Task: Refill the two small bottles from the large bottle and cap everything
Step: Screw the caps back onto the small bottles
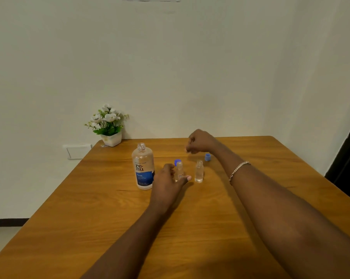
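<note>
The large clear bottle (143, 166) with a blue label stands uncapped, left of centre on the table. Just to its right, my left hand (167, 182) wraps thumb and fingers around the left small bottle (179, 171), which stands upright and open. A blue cap (177, 162) sits right behind that bottle's neck. The right small bottle (199, 171) stands free and open, with a little clear liquid at its bottom. Another blue cap (207, 157) lies on the table behind it. My right hand (199, 142) hovers above and behind the small bottles, fingers curled downward with nothing visible in them.
A white pot of artificial flowers (109, 127) stands at the table's far left corner against the wall. The wooden table (190, 228) stretches bare toward me. Its right edge (319, 174) drops off near a dark doorway.
</note>
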